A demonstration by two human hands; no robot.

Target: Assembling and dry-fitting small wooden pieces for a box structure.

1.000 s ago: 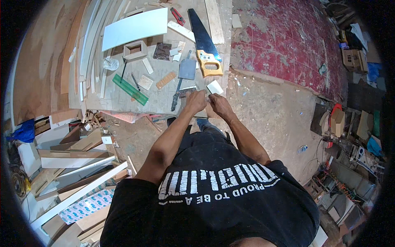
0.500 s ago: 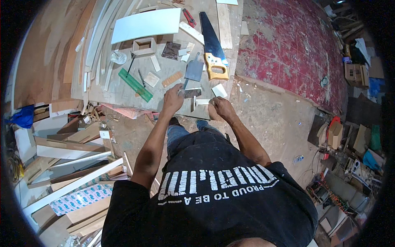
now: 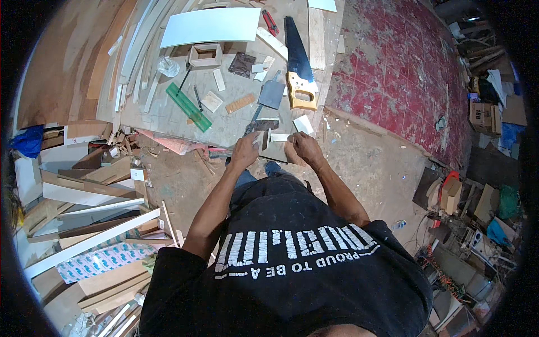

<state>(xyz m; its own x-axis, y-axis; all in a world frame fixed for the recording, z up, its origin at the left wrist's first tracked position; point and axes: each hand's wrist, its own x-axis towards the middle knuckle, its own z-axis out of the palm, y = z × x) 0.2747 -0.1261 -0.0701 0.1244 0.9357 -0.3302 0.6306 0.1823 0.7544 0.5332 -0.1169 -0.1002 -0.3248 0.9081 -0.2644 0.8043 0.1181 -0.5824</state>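
Note:
My left hand (image 3: pixel 246 150) is closed at the near edge of the worktable (image 3: pixel 225 130), its fingers against a small thin upright wooden piece (image 3: pixel 266 140). A short pale wooden strip (image 3: pixel 279 137) meets that piece at about a right angle, forming a T. My right hand (image 3: pixel 307 149) pinches the far end of the strip. Just beyond lies a dark rectangular block (image 3: pixel 267 123), and beside it a slim dark tool (image 3: pixel 255 119) reaches toward my left hand. A small white square piece (image 3: pixel 303 124) rests by my right hand.
On the table are a handsaw (image 3: pixel 301 73), a grey flat-bladed tool (image 3: pixel 272 94), a green ruler (image 3: pixel 188 106), a wooden box frame (image 3: pixel 205 55) and a white panel (image 3: pixel 211 24). Wood offcuts (image 3: pixel 84 194) pile up at left; red worn flooring (image 3: pixel 398 78) extends at right.
My left hand has come back toward my body, away from the dark block, to the upright wooden piece. My right hand stays at the strip. The whole view has shifted slightly.

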